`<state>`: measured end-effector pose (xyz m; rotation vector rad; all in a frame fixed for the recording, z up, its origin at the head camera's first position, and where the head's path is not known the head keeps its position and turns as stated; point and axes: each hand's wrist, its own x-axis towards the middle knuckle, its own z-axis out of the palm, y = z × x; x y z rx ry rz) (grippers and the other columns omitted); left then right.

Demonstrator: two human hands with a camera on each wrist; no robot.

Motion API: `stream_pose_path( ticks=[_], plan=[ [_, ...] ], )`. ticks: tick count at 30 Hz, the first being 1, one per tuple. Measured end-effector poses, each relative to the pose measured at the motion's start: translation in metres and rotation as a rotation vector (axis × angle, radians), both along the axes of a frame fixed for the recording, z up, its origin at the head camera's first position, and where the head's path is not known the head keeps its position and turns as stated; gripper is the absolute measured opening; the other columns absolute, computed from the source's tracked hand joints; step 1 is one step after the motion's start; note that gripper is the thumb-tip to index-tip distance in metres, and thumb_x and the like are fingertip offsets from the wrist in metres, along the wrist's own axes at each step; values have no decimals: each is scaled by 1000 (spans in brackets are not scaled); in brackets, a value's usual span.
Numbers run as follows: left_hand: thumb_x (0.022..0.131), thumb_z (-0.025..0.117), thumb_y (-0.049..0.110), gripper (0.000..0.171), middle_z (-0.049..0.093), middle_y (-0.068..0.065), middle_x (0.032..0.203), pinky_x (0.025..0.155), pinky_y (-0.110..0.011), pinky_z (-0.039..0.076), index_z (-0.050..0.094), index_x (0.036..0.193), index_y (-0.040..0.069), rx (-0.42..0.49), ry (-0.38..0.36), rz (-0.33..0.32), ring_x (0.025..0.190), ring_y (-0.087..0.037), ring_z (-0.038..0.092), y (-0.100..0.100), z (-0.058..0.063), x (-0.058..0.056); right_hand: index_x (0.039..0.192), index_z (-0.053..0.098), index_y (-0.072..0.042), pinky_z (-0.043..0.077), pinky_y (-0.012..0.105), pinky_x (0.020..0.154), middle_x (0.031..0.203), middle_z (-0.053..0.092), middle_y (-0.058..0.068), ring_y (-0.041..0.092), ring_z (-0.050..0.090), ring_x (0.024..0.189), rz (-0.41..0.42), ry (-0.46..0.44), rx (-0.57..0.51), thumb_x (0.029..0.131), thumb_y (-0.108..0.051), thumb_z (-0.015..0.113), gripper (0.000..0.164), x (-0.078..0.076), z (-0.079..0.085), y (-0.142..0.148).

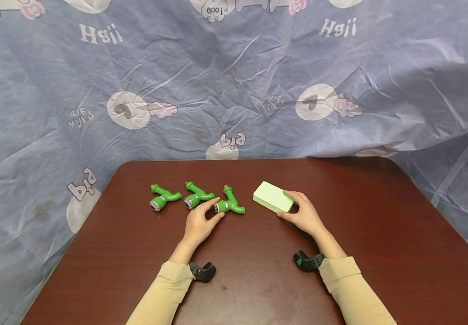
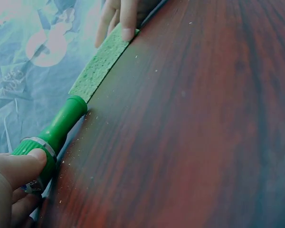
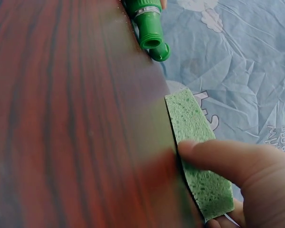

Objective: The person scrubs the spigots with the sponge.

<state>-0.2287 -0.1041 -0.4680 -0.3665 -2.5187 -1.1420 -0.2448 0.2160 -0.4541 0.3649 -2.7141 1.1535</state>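
Left hand (image 1: 198, 221) pinches green tap (image 1: 231, 204); right hand (image 1: 306, 217) grips pale-green sponge (image 1: 273, 197); second tap (image 1: 199, 194) beyond left hand, third tap (image 1: 166, 194) farther left.

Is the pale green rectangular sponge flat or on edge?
Flat on the glossy dark brown table: the sponge shows its broad face upward in the head view, the right hand gripping one end.

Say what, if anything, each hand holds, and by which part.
The left hand pinches the rightmost green tap by its ribbed knob; the right hand grips the pale green sponge near its right end.
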Motion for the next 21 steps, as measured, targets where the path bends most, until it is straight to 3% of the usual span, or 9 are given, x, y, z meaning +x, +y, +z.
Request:
stream_pose_path(
  ticks=[6, 12, 17, 19, 21],
  plan=[
    [76, 79, 21, 42, 68, -4, 109, 79, -40, 52, 67, 115, 13, 91, 45, 4, 94, -18, 65, 2, 2, 2, 133, 51, -3, 44, 45, 89, 129, 47, 17, 33, 52, 107, -53, -36, -52, 74, -24, 81, 69, 3, 4, -5],
    [77, 78, 9, 42, 65, -13, 111, 79, -42, 54, 64, 116, 0, 400, 12, -126, 95, -27, 65, 5, 5, 2, 134, 50, -3, 45, 46, 92, 130, 45, 16, 33, 51, 110, -62, -42, -129, 75, -23, 80, 69, 9, 15, -15],
    [77, 74, -4, 40, 62, -25, 109, 80, -53, 51, 60, 114, -11, 523, -16, -188, 96, -39, 62, 11, 33, 16, 135, 50, -6, 43, 45, 91, 133, 43, 13, 30, 49, 112, -80, -7, -216, 77, -26, 79, 68, 15, 28, -24],
    [77, 72, -7, 40, 62, -27, 109, 80, -54, 50, 59, 114, -13, 533, -28, -196, 96, -41, 61, 12, 43, 21, 134, 50, -3, 44, 47, 89, 133, 44, 15, 30, 50, 108, -60, 15, -284, 78, -20, 78, 65, 21, 40, -29],
    [77, 72, -6, 40, 62, -26, 111, 81, -53, 50, 59, 114, -12, 547, -33, -207, 97, -41, 60, 12, 46, 22, 133, 50, 1, 45, 47, 88, 132, 44, 18, 29, 51, 105, -18, 34, -350, 79, -13, 77, 62, 28, 52, -34]
  ],
)
